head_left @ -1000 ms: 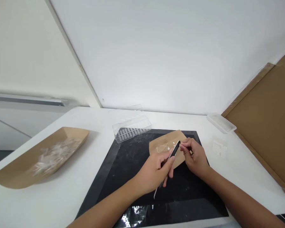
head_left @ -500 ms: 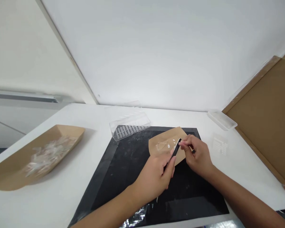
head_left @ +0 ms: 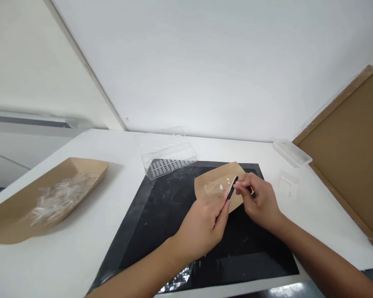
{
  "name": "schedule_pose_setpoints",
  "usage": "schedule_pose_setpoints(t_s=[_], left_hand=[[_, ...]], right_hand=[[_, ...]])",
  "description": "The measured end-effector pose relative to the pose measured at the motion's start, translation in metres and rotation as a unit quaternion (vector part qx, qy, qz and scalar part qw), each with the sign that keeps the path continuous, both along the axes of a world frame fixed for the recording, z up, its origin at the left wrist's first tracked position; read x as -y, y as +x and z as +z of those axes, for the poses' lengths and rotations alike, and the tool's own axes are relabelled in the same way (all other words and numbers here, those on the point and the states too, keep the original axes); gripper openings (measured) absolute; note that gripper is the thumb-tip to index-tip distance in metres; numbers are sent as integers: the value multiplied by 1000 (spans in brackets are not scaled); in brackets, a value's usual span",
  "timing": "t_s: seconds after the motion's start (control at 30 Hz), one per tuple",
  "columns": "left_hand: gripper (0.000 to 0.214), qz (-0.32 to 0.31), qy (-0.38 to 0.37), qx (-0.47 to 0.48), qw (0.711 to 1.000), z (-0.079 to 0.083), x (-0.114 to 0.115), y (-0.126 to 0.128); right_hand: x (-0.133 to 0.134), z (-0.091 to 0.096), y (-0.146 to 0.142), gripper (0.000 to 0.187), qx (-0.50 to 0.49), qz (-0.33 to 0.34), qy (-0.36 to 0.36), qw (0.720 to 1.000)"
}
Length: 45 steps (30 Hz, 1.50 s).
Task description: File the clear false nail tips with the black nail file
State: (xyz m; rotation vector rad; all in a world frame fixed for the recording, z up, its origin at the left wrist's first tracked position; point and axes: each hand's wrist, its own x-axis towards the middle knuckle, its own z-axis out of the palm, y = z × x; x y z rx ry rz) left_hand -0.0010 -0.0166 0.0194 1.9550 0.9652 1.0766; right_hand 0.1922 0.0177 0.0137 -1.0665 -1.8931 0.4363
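Observation:
My left hand (head_left: 207, 219) is closed around a slim black nail file (head_left: 233, 187), which points up and to the right. At the file's upper end my right hand (head_left: 257, 198) pinches thumb and finger together; whatever small piece lies between them is too covered to make out. Beneath both hands is a brown paper sheet (head_left: 209, 179) with several small white bits on it and a clear thin piece at its left. A black mat (head_left: 161, 211) lies under the paper. Behind, a clear box (head_left: 169, 161) shows rows of clear nail tips.
To the left, a brown paper tray (head_left: 6, 225) holds a heap of clear plastic wrappers (head_left: 60, 196). A shallow translucent tray (head_left: 292, 153) stands at the back right, beside a cardboard panel (head_left: 351, 153). Near it lies a clear sheet of small tabs (head_left: 288, 186).
The view has shifted slightly. My hands stay together at the file's tip, and the left hand covers a little more of the file.

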Motion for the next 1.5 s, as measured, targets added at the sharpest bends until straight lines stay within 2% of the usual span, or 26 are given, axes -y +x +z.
schedule_pose_setpoints(t_s=[0.1, 0.2, 0.27, 0.33, 0.47, 0.6, 0.73, 0.83, 0.97, 1.07, 1.2, 1.33, 1.47, 1.5], left_hand=[[39, 12, 40, -62, 997, -3, -1, 0], [38, 28, 63, -73, 995, -6, -1, 0], [36, 30, 72, -79, 994, -7, -2, -1], [36, 30, 71, -85, 993, -8, -3, -1], [35, 34, 74, -87, 993, -10, -4, -1], [33, 41, 72, -98, 992, -11, -5, -1], [27, 50, 78, -100, 991, -10, -4, -2], [27, 48, 70, -105, 991, -7, -3, -1], [34, 52, 74, -93, 992, -6, -3, 0], [33, 46, 75, -88, 992, -7, -2, 1], [30, 49, 74, -82, 993, -8, -1, 1], [27, 47, 70, -84, 993, -8, -1, 0], [24, 57, 76, -80, 992, -7, -3, -1], [24, 57, 78, -80, 992, -8, -3, -1]], right_hand=[[0, 1, 0, 21, -4, -13, 3, 1000], [0, 1, 0, 20, 8, 19, -9, 1000], [0, 2, 0, 21, 3, 4, -5, 1000], [-1, 2, 0, 21, 5, -3, 4, 1000], [-1, 3, -1, 21, 29, 48, -1, 998], [0, 4, -2, 22, 14, 8, 21, 1000], [1, 5, -4, 22, 23, 52, 7, 998], [-2, 6, -4, 20, 7, 3, 30, 1000], [-4, 6, -4, 22, 12, 44, 20, 999], [-4, 6, -5, 20, -16, 8, 40, 999], [-4, 7, -6, 21, 4, 48, 42, 998], [-5, 5, -7, 19, -12, 16, 62, 998], [-2, 1, -9, 21, 31, 70, 68, 995], [-2, 0, -10, 21, 38, 66, 78, 994]])
